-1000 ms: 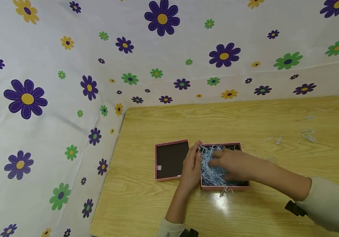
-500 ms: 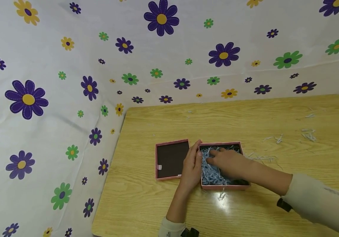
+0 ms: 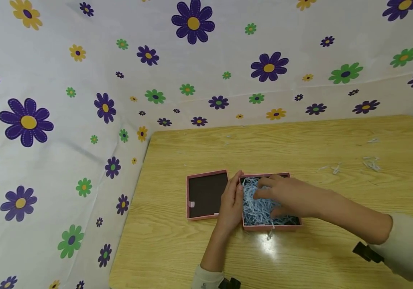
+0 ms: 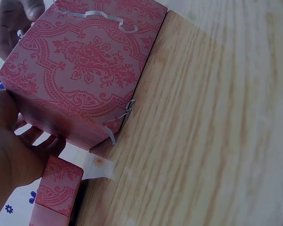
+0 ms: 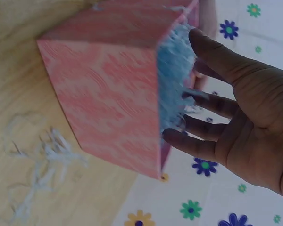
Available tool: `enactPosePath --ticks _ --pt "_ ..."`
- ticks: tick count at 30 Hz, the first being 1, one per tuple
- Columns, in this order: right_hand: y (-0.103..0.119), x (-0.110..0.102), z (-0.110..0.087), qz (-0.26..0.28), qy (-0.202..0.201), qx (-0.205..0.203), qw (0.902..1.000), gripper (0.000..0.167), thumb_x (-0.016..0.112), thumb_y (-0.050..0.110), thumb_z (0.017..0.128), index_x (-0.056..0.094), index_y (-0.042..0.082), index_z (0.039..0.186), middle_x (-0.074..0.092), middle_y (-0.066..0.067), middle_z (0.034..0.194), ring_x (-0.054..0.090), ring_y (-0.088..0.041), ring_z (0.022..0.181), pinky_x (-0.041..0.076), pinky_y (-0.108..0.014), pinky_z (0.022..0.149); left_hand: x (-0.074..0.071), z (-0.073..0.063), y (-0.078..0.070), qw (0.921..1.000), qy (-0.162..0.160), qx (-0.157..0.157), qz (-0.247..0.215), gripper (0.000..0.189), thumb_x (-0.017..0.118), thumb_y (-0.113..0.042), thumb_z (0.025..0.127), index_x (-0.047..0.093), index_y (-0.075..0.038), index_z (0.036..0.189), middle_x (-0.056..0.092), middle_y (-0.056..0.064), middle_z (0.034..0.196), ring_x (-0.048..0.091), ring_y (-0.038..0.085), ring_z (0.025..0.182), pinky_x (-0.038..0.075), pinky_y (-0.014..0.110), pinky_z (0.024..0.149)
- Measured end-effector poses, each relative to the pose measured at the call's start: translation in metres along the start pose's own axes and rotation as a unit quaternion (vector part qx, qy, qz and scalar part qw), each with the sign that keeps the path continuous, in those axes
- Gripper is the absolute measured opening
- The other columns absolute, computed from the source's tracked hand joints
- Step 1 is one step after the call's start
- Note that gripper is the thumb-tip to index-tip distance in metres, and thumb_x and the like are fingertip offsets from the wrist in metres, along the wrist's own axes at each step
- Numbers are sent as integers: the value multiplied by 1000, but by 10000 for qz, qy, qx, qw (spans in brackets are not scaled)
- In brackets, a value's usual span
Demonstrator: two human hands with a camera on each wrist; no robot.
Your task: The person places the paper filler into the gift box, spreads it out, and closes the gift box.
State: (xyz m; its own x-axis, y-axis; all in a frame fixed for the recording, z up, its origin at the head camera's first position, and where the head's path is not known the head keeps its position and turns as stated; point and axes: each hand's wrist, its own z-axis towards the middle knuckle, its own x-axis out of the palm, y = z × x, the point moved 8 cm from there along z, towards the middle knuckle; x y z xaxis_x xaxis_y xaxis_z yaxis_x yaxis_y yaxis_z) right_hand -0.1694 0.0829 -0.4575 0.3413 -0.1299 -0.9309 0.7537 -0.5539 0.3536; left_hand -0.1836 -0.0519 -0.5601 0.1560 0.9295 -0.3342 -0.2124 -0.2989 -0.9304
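A pink patterned box (image 3: 273, 228) stands on the table with light blue paper shreds (image 3: 257, 210) spread over its dark inside. My left hand (image 3: 229, 206) rests flat along the box's left wall, fingers extended. In the left wrist view those fingers touch the side of the box (image 4: 94, 66), between it and the lid (image 4: 61, 188). Over the shreds hovers my right hand (image 3: 294, 196), fingers spread and slightly bent. The right wrist view shows its fingertips at the box opening, near or just touching the shreds (image 5: 172, 70), gripping nothing.
The pink-edged lid (image 3: 208, 192) lies inside-up, left of the box. Loose paper strips (image 3: 371, 163) are scattered on the wooden table (image 3: 177, 249) to the right and near the box's front. A flower-print cloth (image 3: 220, 52) hangs behind and at the left.
My right hand has lifted from pressing down in the shreds, which now spread further to the right inside the box. The left hand keeps its place at the box's left wall.
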Motion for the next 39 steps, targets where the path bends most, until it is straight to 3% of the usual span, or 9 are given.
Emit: enactPosePath --ticks 4,7,12,17,21,24,29,33,39 --pt "3 21 9 -82 150 -126 9998 61 94 28 80 70 18 135 64 -14 135 65 -45 114 61 -50 80 0 1 0 10000 -8 47 34 50 36 -26 118 32 -21 167 42 5 166 61 19 107 50 38 93" --pt "-1 38 16 -266 328 44 9991 67 96 28 78 69 16 138 62 -17 139 64 -48 117 61 -53 80 0 2 0 10000 -9 90 13 49 36 -24 118 33 -21 167 41 5 166 51 22 140 47 47 108" --pt "-10 58 30 -775 371 313 9958 62 96 20 79 70 14 135 62 -22 141 62 -55 118 61 -58 78 -1 2 2 9999 -39 117 -61 50 37 -21 118 33 -20 167 41 9 166 39 23 153 40 53 117" --pt "-19 65 40 -1299 128 455 9904 57 95 14 80 72 13 131 65 -23 134 68 -49 107 62 -51 70 -1 3 1 9998 -73 177 -71 49 38 -20 117 34 -20 167 42 14 165 39 22 153 40 53 118" --pt "-25 63 42 -1052 321 587 9922 58 94 14 81 71 13 134 63 -24 138 67 -50 110 62 -53 73 -2 2 1 9998 -81 168 -56 49 38 -21 117 34 -20 166 43 12 165 43 22 149 42 51 116" --pt "-26 52 36 -562 377 528 9963 53 91 13 84 71 15 133 65 -20 134 67 -46 110 61 -52 77 -2 2 0 9999 -63 157 -15 49 37 -22 118 34 -20 166 43 11 164 57 23 129 48 45 106" --pt "-21 12 18 -121 -49 284 9995 52 91 19 85 72 17 133 66 -12 126 69 -35 102 61 -45 77 -4 2 -1 9999 -56 146 -3 49 37 -24 118 33 -21 167 45 7 162 54 16 91 48 33 86" --pt "-16 -4 6 38 -35 271 9996 52 90 24 86 71 18 135 65 -12 132 67 -37 110 61 -46 78 -3 2 -1 9998 -59 199 -14 50 37 -24 118 33 -19 167 46 9 161 52 13 88 48 32 83" --pt "-9 12 3 153 329 117 9993 68 92 39 81 67 20 142 60 -18 144 59 -49 127 59 -56 87 -1 1 1 9999 -31 131 -48 50 36 -27 118 33 -20 167 43 7 164 57 19 102 48 34 89"
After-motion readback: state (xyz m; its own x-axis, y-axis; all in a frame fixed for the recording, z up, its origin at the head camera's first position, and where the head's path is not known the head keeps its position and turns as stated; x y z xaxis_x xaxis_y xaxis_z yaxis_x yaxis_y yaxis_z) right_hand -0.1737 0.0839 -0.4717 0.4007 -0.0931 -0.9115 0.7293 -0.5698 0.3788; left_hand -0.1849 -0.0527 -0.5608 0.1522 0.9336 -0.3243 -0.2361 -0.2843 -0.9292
